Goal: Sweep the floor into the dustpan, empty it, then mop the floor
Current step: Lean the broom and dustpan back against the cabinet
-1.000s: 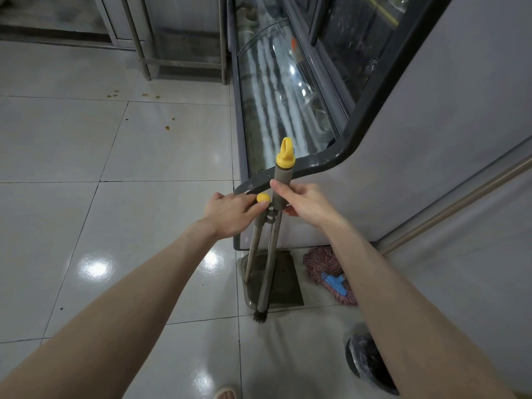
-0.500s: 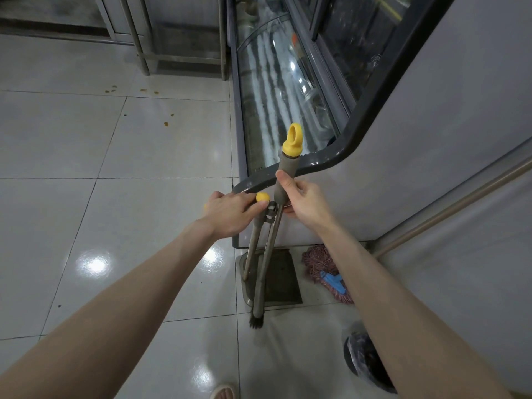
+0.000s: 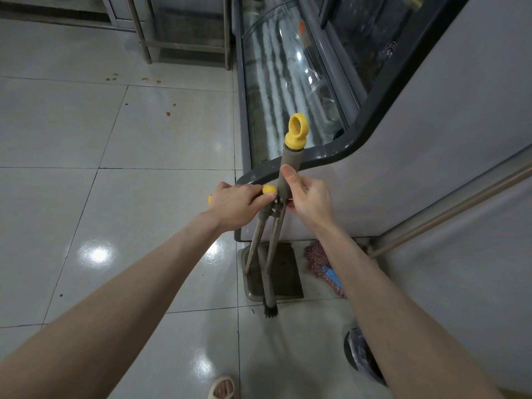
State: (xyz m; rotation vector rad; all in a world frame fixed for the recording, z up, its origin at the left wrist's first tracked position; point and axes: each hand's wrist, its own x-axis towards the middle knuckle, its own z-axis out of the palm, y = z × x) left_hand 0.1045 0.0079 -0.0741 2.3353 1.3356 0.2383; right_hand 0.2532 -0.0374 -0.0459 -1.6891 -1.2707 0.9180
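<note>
The shiny white tile floor (image 3: 86, 203) is all around me. A big glass case (image 3: 288, 82) runs from the middle up to 12 o'clock, with a gray cabinet (image 3: 446, 145) at 2 o'clock. The gray dustpan (image 3: 285, 272) sits flat on the floor, just below the middle. The broom (image 3: 291, 164) stands up over it, with its black bristles on the floor at 6 o'clock of the pan and its yellow cap on top. A pink mop (image 3: 318, 259) lies at 3 o'clock of the pan, and a black bin (image 3: 359, 352) is at 5 o'clock. My left hand (image 3: 233, 204) is wrapped tight around the dustpan handle (image 3: 254, 246). My right hand (image 3: 309, 197) is wrapped around the broom stick. Little brown crumbs (image 3: 168, 113) lie at 10 o'clock.
</note>
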